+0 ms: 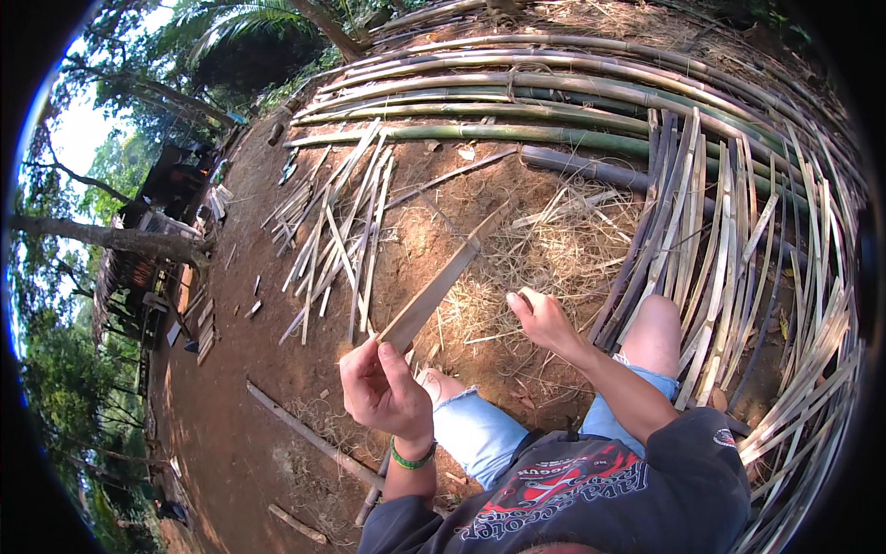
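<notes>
Because left hand [388, 386] only pinches flat strip [430, 292], strip could twist loose; whether curled right hand [546, 325] holds anything, we cannot tell.

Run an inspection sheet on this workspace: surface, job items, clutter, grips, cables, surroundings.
Surface: bare brown dirt, partly covered by shavings.
Job items: flat strip, raised at a slant, its far end pointing up and right in the picture.
Clutter: loose slats crisscrossed ahead to the left; long slats massed on the right; stick on the ground at left.
Grips: left grip pinches the strip's near end; right grip curled, off the strip, contents unclear.
Cables: nothing seen.
Surroundings: poles laid across the far side; trees at far left.
</notes>
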Available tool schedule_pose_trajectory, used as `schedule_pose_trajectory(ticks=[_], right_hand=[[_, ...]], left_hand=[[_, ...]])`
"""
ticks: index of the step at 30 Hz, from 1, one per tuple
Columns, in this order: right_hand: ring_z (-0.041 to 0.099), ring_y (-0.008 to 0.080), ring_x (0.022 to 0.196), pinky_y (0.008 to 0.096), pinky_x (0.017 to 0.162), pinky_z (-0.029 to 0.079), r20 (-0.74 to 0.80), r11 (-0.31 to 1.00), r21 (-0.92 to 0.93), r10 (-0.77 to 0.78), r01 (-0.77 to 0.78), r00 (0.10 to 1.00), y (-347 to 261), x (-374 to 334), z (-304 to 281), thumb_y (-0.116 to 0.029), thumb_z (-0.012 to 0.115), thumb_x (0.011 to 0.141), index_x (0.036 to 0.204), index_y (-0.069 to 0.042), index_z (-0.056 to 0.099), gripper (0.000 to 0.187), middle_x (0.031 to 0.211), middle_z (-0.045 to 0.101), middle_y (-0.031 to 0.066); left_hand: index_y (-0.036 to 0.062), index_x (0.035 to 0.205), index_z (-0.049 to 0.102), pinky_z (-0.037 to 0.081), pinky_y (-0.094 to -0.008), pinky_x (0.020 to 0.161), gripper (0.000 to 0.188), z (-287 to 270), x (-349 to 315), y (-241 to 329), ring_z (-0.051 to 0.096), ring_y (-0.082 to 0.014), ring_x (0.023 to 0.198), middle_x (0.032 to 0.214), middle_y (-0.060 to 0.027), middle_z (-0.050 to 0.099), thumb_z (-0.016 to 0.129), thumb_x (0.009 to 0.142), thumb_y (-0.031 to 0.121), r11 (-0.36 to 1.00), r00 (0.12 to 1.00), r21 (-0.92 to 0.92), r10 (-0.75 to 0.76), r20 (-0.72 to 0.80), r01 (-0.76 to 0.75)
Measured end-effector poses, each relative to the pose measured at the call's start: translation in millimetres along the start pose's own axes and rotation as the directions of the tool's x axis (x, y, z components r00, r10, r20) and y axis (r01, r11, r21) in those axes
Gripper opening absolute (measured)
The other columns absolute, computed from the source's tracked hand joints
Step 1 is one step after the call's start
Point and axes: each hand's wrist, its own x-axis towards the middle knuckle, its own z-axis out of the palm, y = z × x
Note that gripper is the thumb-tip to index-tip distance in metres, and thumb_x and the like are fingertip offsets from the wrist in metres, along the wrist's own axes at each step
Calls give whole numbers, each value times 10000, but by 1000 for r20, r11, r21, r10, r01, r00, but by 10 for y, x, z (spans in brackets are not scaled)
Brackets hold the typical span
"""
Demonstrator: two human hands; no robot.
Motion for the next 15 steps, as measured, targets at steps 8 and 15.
schedule_pose_trajectory(ticks=[8,15], right_hand=[[543,288,475,439,501,432,46,992,52,-119,117,992,164,-89,196,-416,516,976,799,10,534,462,541,531,167],[590,257,627,397,626,471,10,965,87,246,-246,969,820,-27,217,-456,505,985,893,29,591,501,642,595,135]], left_hand=[[-88,1019,608,470,-232,582,116,-37,-30,-60,579,-126,686,881,-104,605,561,928,-32,1000,999,20,22,-50,-21],[1,1099,501,521,-352,822,162,203,140,-338,590,-199,960,1069,-137,585,412,1034,120,986,976,-95,121,-180,-139]])
